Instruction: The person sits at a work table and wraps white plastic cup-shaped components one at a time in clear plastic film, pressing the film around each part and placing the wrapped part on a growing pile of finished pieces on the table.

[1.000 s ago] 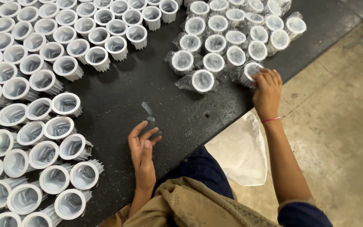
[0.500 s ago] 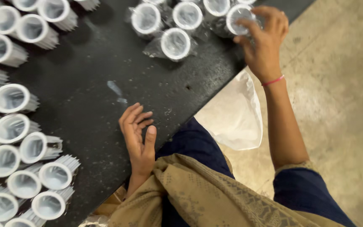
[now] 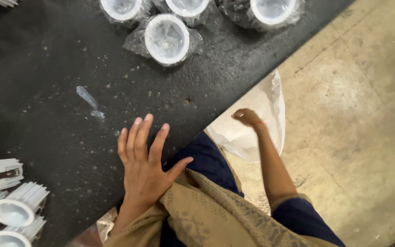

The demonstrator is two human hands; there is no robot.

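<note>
My left hand (image 3: 143,165) lies flat on the black table top (image 3: 46,82) near its edge, fingers spread, holding nothing. My right hand (image 3: 246,117) hangs below the table edge, over a white plastic bag (image 3: 270,98) on the floor. Its fingers curl downward and I cannot see whether anything is in them. Round white housings wrapped in clear plastic (image 3: 166,39) lie at the far side of the table, apart from both hands.
Bare white finned housings (image 3: 17,209) stand in a cluster at the left edge of the table. More wrapped ones (image 3: 270,10) sit at the top. A beige concrete floor (image 3: 357,119) lies to the right. A brown patterned cloth (image 3: 211,215) covers my lap.
My right hand left the wrapped housings at the far table edge and dropped down to the white bag. The view tilted closer. My left hand stayed flat on the table.
</note>
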